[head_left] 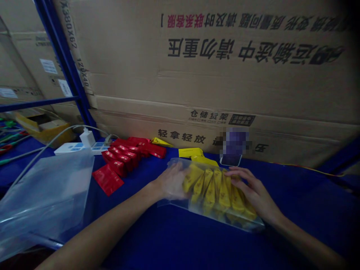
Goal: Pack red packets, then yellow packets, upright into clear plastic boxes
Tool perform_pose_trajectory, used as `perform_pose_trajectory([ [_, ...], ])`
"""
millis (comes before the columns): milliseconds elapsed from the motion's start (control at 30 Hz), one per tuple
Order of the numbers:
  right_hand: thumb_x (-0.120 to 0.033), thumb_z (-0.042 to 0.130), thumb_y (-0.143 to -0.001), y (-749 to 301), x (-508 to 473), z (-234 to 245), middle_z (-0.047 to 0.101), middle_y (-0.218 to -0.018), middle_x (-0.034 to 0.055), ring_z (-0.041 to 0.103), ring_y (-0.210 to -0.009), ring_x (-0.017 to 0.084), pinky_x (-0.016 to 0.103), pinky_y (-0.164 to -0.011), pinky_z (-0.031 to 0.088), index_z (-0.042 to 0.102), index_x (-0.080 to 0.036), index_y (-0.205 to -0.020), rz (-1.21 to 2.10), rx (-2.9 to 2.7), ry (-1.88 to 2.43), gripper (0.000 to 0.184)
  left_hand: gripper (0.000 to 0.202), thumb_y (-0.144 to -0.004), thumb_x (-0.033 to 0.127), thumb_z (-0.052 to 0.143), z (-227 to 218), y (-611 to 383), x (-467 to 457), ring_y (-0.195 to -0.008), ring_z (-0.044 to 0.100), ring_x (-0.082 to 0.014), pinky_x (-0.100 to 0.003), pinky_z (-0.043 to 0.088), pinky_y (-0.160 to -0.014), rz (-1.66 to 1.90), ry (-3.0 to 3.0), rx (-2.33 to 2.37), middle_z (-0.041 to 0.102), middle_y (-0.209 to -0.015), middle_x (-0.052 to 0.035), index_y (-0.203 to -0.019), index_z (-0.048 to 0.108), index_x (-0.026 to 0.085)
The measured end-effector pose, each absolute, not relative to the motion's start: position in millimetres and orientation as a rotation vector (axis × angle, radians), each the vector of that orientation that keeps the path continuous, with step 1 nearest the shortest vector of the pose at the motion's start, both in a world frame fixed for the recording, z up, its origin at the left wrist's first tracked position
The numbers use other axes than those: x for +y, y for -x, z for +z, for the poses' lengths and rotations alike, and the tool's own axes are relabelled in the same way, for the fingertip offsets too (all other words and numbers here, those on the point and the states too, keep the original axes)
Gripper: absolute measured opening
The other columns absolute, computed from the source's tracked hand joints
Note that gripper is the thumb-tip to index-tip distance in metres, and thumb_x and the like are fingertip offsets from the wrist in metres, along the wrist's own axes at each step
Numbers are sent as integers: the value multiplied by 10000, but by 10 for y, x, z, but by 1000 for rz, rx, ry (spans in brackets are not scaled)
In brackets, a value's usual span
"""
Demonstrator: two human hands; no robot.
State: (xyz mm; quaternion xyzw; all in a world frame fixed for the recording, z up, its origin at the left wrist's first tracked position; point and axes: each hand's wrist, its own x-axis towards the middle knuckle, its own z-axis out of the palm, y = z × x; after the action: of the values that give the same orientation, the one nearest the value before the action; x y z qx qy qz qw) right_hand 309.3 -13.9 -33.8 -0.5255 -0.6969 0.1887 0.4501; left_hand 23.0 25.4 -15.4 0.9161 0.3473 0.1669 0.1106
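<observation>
A clear plastic bag lies on the blue table, with several yellow packets in a leaning row inside it. My left hand reaches into the bag's left end, against the first packets. The film over it is hazy and blurs its fingers. At the right end, my right hand is outside the bag, its fingers curled over the upper edge and holding it against the packets.
Behind the bag lie more yellow packets and a phone leaning on a large cardboard box. Several red packets are to the left, near a power strip with cables. Flat plastic bags cover the left side.
</observation>
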Motion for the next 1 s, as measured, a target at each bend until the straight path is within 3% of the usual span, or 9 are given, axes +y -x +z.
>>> perform_pose_trajectory([
  [200, -423, 539, -864, -3118, -183, -368, 516, -1277, 38, 450, -1264, 316, 540, -1084, 306, 677, -337, -992, 556, -1725, 1333, 207, 913, -643, 404, 756, -87, -224, 198, -1008, 589, -358, -478, 509, -864, 398, -2683, 1171, 551, -1178, -142, -1444, 353, 237],
  [300, -440, 540, -862, -3156, -185, -395, 503, -1302, 33, 443, -1271, 322, 551, -1092, 297, 677, -355, -1000, 604, -1712, 1341, 212, 803, -724, 372, 681, -45, -211, 200, -1004, 607, -334, -465, 515, -858, 435, -2649, 1144, 570, -1194, -122, -1446, 346, 265],
  [433, -431, 537, -866, -3191, -195, -411, 489, -1331, 21, 429, -1285, 319, 549, -1091, 303, 677, -367, -1008, 661, -1665, 1338, 210, 591, -776, 285, 624, -11, -198, 238, -1129, 557, -261, -384, 461, -978, 602, -2627, 970, 540, -1295, -85, -1343, 463, 244],
  [600, -415, 543, -877, -3193, -214, -363, 471, -1347, 35, 411, -1298, 312, 546, -1100, 281, 680, -364, -1045, 719, -1650, 1290, 223, 345, -884, 396, 538, -11, -200, 247, -1060, 586, -229, -397, 444, -975, 634, -2509, 1060, 626, -1152, -48, -1180, 539, 218],
  [733, -402, 554, -877, -3169, -219, -298, 480, -1323, 30, 419, -1284, 301, 541, -1103, 273, 687, -358, -1035, 715, -1671, 1270, 211, 424, -896, 498, 520, 56, -106, 229, -1067, 586, -263, -435, 433, -970, 454, -2450, 1050, 628, -1181, -61, -1227, 541, 234],
  [867, -399, 561, -876, -3156, -223, -260, 469, -1330, 26, 390, -1313, 288, 530, -1119, 255, 687, -365, -1056, 728, -1703, 1261, 222, 450, -927, 491, 482, 167, 68, 200, -1184, 510, -270, -419, 381, -1027, 316, -2414, 783, 564, -1291, -61, -1322, 493, 275],
  [1000, -414, 564, -870, -3174, -219, -272, 477, -1330, 22, 396, -1311, 297, 531, -1117, 266, 708, -363, -1017, 691, -1687, 1285, 212, 410, -922, 515, 463, 113, 113, 174, -1090, 538, -245, -388, 415, -971, 420, -2296, 744, 590, -1186, -60, -1202, 539, 226],
])
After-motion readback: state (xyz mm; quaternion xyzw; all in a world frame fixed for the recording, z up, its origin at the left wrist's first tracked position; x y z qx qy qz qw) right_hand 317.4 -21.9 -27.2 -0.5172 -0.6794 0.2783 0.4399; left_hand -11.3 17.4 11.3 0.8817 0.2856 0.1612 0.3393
